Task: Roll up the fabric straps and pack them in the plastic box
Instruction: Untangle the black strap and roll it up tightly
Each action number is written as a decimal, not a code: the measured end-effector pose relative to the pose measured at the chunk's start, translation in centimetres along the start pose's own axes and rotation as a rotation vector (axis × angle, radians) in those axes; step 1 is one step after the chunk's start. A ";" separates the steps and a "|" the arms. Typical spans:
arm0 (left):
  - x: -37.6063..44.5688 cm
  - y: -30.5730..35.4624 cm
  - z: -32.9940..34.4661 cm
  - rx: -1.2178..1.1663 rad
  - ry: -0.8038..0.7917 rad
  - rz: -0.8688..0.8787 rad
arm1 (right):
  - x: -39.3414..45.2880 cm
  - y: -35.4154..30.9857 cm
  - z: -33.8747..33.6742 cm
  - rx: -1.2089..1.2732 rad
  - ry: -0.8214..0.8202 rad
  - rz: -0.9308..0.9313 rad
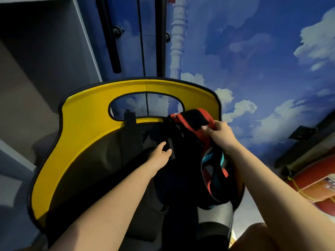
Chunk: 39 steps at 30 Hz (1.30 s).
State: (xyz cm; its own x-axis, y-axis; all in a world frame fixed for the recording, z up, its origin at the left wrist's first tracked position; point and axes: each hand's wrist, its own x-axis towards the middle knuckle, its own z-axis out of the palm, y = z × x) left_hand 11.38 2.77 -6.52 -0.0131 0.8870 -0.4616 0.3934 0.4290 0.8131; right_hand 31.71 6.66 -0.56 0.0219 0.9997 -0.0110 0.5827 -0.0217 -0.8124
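At the far left a grey cabinet side [45, 51] is seen, with a yellow, black-edged chair back [87, 113] in front of it, its cut-out handle opening toward the top. Against the dark seat surface the left hand [160, 153] is held with fingers loosely curled next to a small black piece [171, 147], probably a buckle or strap end; whether that piece is actually pinched cannot be told, since dark lies on dark. A bundle of fabric straps [190, 122], red and black with teal and red loops hanging below, is draped over the chair's right side. Its upper red band is gripped by the right hand [220, 132], thumb and fingers closed over the edge. Behind, a wall painted with blue sky and clouds [272, 60] is noted, and an orange object [317, 183] at the far right. No plastic box is visible. The straps are judged light, limp and liable to tangle, with stiffer fastener patches; a free end is best taken flat between thumb and fingers, the loops separated first, and rolled under slight tension so the coil does not spring open.
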 end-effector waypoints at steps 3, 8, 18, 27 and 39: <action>-0.6 1.5 0.6 0.000 0.112 0.138 | -0.4 -0.4 0.6 -0.038 0.037 -0.036; -2.2 3.6 1.9 -0.026 0.228 0.348 | -1.4 -1.3 2.9 -0.103 0.127 -0.113; -0.9 4.0 -0.7 -0.068 0.158 0.182 | -3.6 -0.8 6.3 -0.153 -0.210 -0.281; -0.8 2.7 -0.2 -0.035 0.117 0.083 | -3.0 1.3 4.8 -0.169 -0.086 -0.188; -0.9 -0.4 -1.2 0.695 0.143 0.122 | -1.7 3.6 4.4 -0.309 -0.164 0.270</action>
State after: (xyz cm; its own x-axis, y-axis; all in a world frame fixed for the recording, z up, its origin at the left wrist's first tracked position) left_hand 10.12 2.06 -6.00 -0.0336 0.9559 -0.2918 0.8935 0.1596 0.4198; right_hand 30.19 4.93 -6.08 0.0919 0.9457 -0.3116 0.7897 -0.2599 -0.5557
